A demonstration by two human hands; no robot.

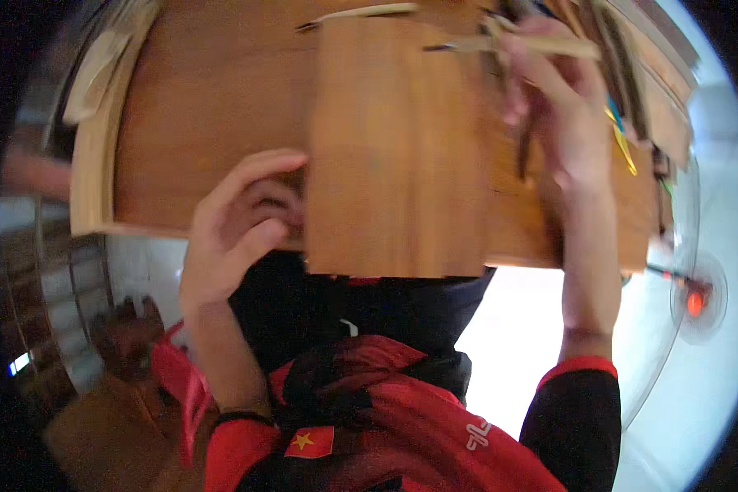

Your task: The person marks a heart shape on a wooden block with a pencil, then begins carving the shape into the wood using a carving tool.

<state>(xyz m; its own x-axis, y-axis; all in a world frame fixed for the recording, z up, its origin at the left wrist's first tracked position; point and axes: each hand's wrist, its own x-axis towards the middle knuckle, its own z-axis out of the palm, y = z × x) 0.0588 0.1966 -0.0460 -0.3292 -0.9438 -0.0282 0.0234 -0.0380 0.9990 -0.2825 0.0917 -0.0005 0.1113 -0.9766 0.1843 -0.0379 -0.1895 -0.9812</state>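
A flat brown wooden board (394, 156) lies in front of me on the wooden table, its near end reaching past the table edge. My left hand (230, 217) is beside the board's left edge, fingers loosely bent and apart, with the index fingertip at the edge. Over the right side of the table my right hand (562, 102) is blurred by motion. Its fingers are closed on a slim tool (471, 45) with a pale wooden handle and a dark tip pointing left. A dark slender piece (523, 152) shows below these fingers; whether they touch it is unclear.
A raised pale wooden strip (98, 180) borders the table (213, 90) at the left. Another slim pale tool (369, 11) lies beyond the board. Several long tools (615, 74) crowd the right side, near a yellow strip (623, 148). A person (131, 385) is at lower left.
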